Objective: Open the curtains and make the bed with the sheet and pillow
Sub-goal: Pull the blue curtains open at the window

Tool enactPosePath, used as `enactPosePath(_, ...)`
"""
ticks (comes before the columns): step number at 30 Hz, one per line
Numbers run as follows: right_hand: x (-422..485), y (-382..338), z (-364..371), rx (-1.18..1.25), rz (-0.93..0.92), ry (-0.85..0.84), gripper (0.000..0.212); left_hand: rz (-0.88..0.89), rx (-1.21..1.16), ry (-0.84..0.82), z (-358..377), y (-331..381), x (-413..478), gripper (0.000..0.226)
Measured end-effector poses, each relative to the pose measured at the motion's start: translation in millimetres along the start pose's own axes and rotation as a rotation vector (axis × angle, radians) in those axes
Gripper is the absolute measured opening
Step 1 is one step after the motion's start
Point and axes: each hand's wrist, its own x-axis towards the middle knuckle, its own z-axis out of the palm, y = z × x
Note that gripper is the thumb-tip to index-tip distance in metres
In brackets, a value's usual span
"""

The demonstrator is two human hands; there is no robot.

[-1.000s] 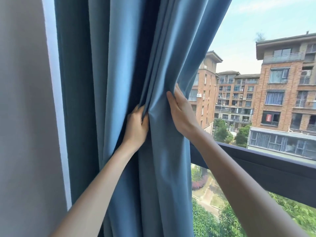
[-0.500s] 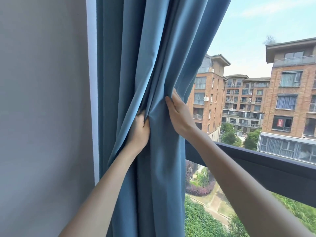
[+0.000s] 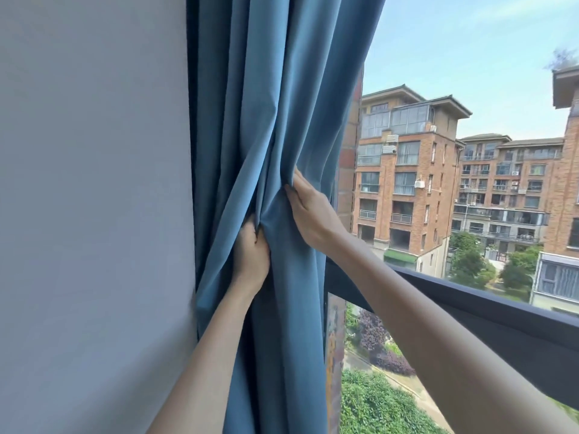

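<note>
A blue curtain (image 3: pixel 266 104) hangs bunched in folds against the left side of the window. My left hand (image 3: pixel 250 249) grips a gathered fold from the left, its fingers buried in the cloth. Just above and to the right, my right hand (image 3: pixel 310 208) lies on the curtain's outer edge, fingers fairly straight with their tips pushed into the fold. No bed, sheet or pillow is in view.
A plain grey wall (image 3: pixel 94 214) fills the left. A dark window bar (image 3: pixel 470 311) crosses the glass at the right under my right forearm. Brick apartment blocks (image 3: pixel 407 183), trees and sky show through the uncovered pane.
The curtain has bunched further toward the wall with both hands still on it. The view has swung left, so more grey wall shows and the hands sit further right in frame.
</note>
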Motion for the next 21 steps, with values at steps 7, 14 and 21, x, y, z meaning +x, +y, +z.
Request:
enactPosePath(7, 47.3, 38.6, 14.2, -0.039, -0.092, -0.080, 0.045, 0.054, 0.070, 0.121, 14.9, -38.0, 29.5, 0.032)
enactPosePath(14, 86.7, 59.6, 43.1, -0.147, -0.164, -0.176, 0.052, -0.007, 0.182, 0.247, 10.0, -73.7, 53.6, 0.040)
enactPosePath(21, 83.7, 62.0, 26.1, -0.129, -0.159, -0.257, 0.049, -0.062, 0.339, 0.252, 15.1, -57.5, 44.8, 0.035)
